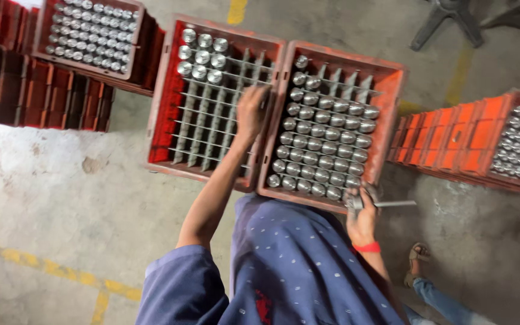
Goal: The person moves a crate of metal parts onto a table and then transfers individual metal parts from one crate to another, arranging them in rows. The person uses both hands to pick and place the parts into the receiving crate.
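Note:
Two red plastic crates with metal divider grids stand side by side on the floor before me. The left crate (159, 114) holds several shiny metal cylinders (203, 57) only in its far left corner. Most cells of the right crate (392, 90) are filled with such cylinders (323, 141). My left hand (249, 111) reaches over the left crate's grid near the shared wall, fingers curled; what it holds is hidden. At the right crate's near corner, my right hand (362, 219), with a red band at the wrist, grips a thin metal rod (395, 204).
Another filled crate (94, 33) sits on stacked red crates (37, 99) at far left. More red crates (470, 138) with cylinders stand at right. A sandalled foot (416, 259) of another person is at lower right. A yellow line (61, 271) marks the concrete floor.

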